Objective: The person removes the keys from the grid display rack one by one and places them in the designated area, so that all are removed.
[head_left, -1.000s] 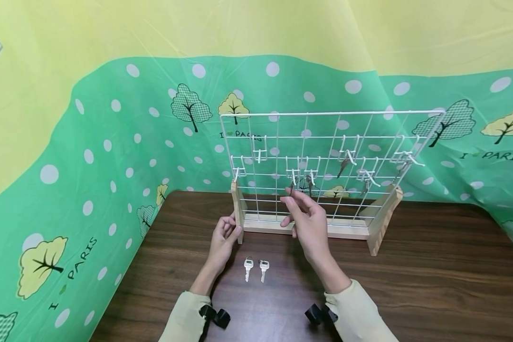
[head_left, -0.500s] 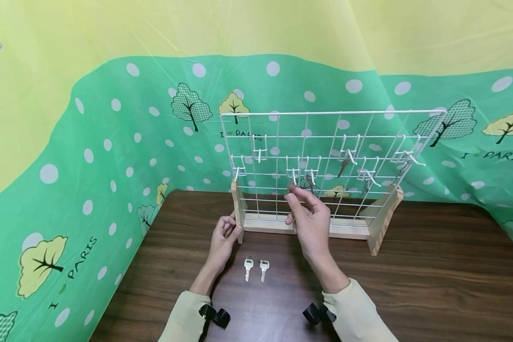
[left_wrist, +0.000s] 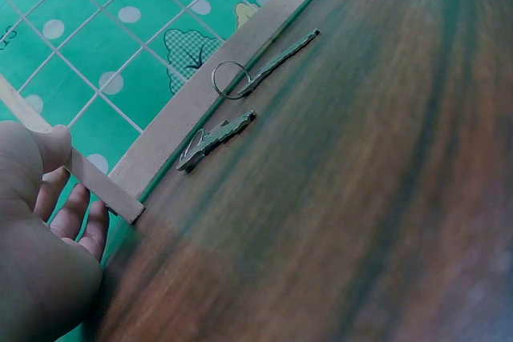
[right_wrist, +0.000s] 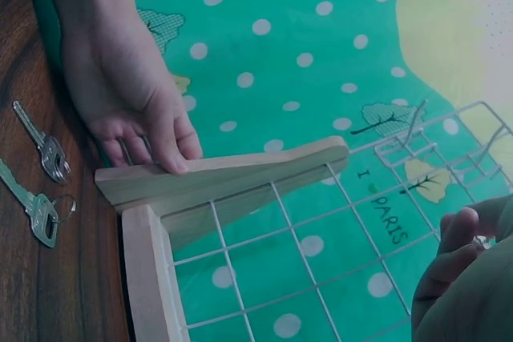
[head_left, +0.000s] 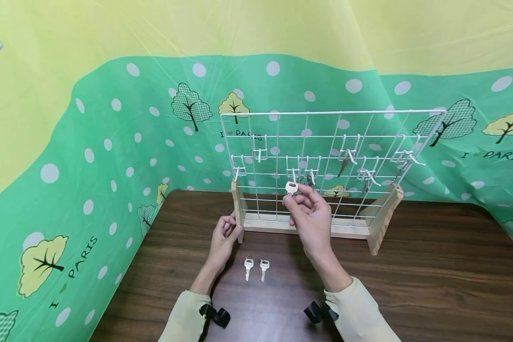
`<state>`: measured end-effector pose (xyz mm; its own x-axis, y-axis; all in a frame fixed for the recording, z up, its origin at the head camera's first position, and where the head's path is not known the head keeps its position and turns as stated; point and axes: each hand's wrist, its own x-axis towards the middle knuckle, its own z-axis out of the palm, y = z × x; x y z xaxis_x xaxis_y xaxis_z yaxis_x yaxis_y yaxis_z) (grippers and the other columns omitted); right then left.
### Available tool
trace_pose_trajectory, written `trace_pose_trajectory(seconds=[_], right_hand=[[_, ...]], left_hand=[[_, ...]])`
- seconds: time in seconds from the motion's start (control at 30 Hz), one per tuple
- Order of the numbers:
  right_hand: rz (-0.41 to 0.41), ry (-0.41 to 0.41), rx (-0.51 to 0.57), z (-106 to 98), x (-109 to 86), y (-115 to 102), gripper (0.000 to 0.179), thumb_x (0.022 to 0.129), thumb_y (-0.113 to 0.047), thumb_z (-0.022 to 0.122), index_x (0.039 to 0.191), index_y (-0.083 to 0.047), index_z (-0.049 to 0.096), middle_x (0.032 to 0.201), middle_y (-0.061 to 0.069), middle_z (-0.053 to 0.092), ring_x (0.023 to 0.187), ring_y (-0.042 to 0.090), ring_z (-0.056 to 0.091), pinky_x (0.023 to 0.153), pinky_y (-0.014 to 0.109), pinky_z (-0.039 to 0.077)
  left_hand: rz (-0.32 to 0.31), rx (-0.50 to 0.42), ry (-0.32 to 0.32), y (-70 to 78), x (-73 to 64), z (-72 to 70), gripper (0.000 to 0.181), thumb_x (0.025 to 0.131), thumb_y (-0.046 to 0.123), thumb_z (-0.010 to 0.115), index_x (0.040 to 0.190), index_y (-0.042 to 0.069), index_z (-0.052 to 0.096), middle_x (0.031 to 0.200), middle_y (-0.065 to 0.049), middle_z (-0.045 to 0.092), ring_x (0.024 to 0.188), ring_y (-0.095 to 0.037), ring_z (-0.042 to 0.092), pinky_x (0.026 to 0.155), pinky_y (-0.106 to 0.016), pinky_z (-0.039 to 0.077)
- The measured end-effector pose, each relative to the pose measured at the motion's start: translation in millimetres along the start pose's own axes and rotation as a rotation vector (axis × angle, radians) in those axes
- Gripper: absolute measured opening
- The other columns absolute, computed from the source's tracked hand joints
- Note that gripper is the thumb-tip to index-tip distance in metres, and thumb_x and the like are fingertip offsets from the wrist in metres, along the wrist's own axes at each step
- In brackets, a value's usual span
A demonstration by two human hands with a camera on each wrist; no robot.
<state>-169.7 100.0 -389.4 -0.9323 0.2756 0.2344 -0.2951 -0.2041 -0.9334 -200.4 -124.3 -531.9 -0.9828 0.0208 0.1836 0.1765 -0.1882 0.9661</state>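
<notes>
In the head view my right hand [head_left: 313, 219] pinches a silver key [head_left: 291, 188] between thumb and fingertips, its broad head upward. The key is just below a white wire hook [head_left: 293, 175] in the middle of the grid rack [head_left: 278, 113]; whether its ring touches the hook I cannot tell. My left hand [head_left: 221, 243] grips the rack's left wooden side support [head_left: 238, 209], thumb in front; the right wrist view shows this left hand [right_wrist: 128, 86] too. Two keys with rings, a left key [head_left: 248, 269] and a right key [head_left: 263, 270], lie on the table in front of the rack.
More hooks hang on the grid, such as an upper left hook [head_left: 260, 153] and a lower left hook [head_left: 238, 172]. Several dark keys hang from others, one being a hanging key [head_left: 343, 166]. A green and yellow printed cloth [head_left: 111, 199] surrounds the brown table [head_left: 444, 266].
The key in my right hand has turned from dark and edge-on to showing its bright head. That hand has shifted slightly right and down. My left hand stays in place.
</notes>
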Motion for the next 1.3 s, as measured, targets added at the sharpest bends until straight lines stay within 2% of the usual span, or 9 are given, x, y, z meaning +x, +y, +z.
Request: trace_pose_trajectory(seconds=[0.17, 0.43, 0.67, 1.03, 1.3], right_hand=[[0.004, -0.035, 0.004, 0.3, 0.2, -4.4, 0.026, 0.1, 0.01, 0.072, 0.126, 0.006, 0.068, 0.081, -0.002, 0.072, 0.054, 0.005, 0.055, 0.048, 0.017, 0.045], [-0.009, -0.04, 0.022, 0.6, 1.2, -10.2, 0.007, 0.106, 0.004, 0.068, 0.109, 0.0, 0.071, 0.076, -0.004, 0.076, 0.048, 0.006, 0.05, 0.045, 0.016, 0.042], [-0.056, -0.056, 0.031, 0.6, 1.4, -13.7, 0.012, 0.106, 0.002, 0.068, 0.098, -0.005, 0.072, 0.072, 0.001, 0.074, 0.047, 0.006, 0.049, 0.044, 0.017, 0.039], [-0.097, -0.058, 0.041, 0.1, -1.6, -19.2, 0.016, 0.105, 0.005, 0.066, 0.095, -0.005, 0.073, 0.071, 0.0, 0.071, 0.05, 0.006, 0.053, 0.046, 0.015, 0.041], [-0.043, -0.046, 0.002, -1.6, -6.0, -20.6, 0.012, 0.106, 0.003, 0.065, 0.096, 0.001, 0.071, 0.068, 0.001, 0.069, 0.047, 0.006, 0.046, 0.044, 0.016, 0.037]], left_hand=[[0.003, 0.004, 0.0, -1.7, 1.1, -0.5, 0.02, 0.107, -0.01, 0.06, 0.117, -0.014, 0.043, 0.17, -0.033, 0.041, 0.157, -0.049, 0.042, 0.112, -0.021, 0.05], [-0.005, -0.007, 0.001, 0.0, -0.1, 1.0, 0.027, 0.106, -0.011, 0.061, 0.121, -0.02, 0.04, 0.169, -0.033, 0.041, 0.157, -0.049, 0.041, 0.111, -0.02, 0.05], [-0.003, -0.003, 0.004, 0.0, 0.4, 1.1, 0.023, 0.107, -0.011, 0.06, 0.119, -0.017, 0.042, 0.169, -0.033, 0.042, 0.157, -0.048, 0.042, 0.111, -0.021, 0.05], [0.012, 0.009, 0.006, -2.7, 1.3, 0.0, 0.024, 0.107, -0.011, 0.06, 0.119, -0.018, 0.041, 0.168, -0.035, 0.042, 0.155, -0.049, 0.043, 0.111, -0.021, 0.05], [0.006, 0.007, 0.001, -2.1, 1.0, -0.4, 0.025, 0.106, -0.011, 0.06, 0.119, -0.019, 0.04, 0.17, -0.033, 0.041, 0.157, -0.048, 0.041, 0.112, -0.02, 0.049]])
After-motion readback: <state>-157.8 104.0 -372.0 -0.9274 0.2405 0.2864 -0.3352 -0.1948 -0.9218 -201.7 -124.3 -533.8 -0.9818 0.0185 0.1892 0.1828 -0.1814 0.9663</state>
